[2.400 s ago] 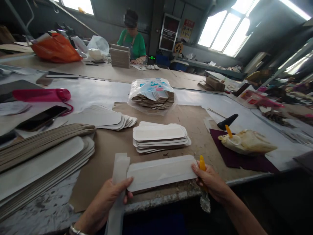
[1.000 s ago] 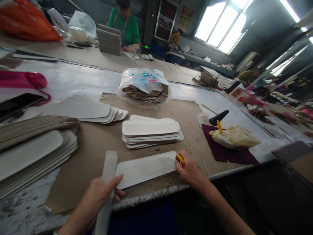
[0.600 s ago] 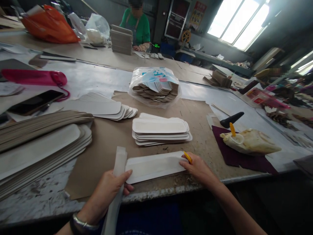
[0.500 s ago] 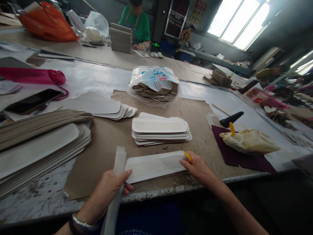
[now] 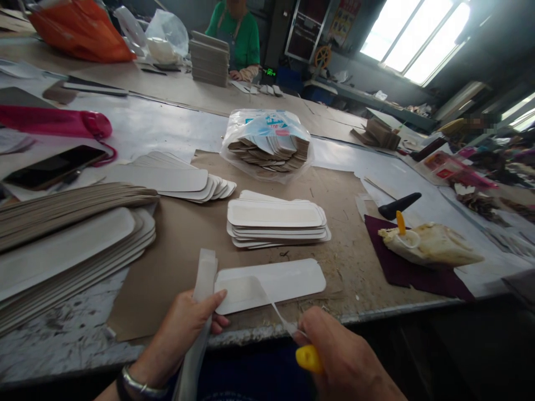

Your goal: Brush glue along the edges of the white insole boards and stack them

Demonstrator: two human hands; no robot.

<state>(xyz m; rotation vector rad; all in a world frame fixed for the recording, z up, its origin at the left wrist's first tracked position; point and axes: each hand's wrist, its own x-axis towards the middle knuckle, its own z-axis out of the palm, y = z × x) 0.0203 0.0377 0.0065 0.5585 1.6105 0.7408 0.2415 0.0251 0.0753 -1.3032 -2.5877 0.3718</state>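
My left hand (image 5: pixel 194 320) is closed round a bundle of pale, translucent strips (image 5: pixel 205 267) that hangs down over the table edge. Its thumb presses on the left end of a white board piece (image 5: pixel 292 281) with rounded corners. One thin strip (image 5: pixel 251 287) lies on that piece's left part, then lifts off and runs towards me. Its free end is pinched in my right hand (image 5: pixel 334 348), which is closed in front of the table edge. A yellow-handled tool (image 5: pixel 309 358) is also in the right hand; its working end is hidden.
White board pieces lie in a short stack (image 5: pixel 276 214), a fan (image 5: pixel 175 181) and a large pile (image 5: pixel 62 250). Beyond are a plastic bag (image 5: pixel 267 145) of pieces and a phone (image 5: pixel 54 166). A glue-stained bag (image 5: pixel 434 245) lies right. A co-worker (image 5: pixel 244 42) stands across the table.
My right hand has moved from the board piece's right end down towards me, drawing the strip up off the piece's right part. My left hand has stayed in place.
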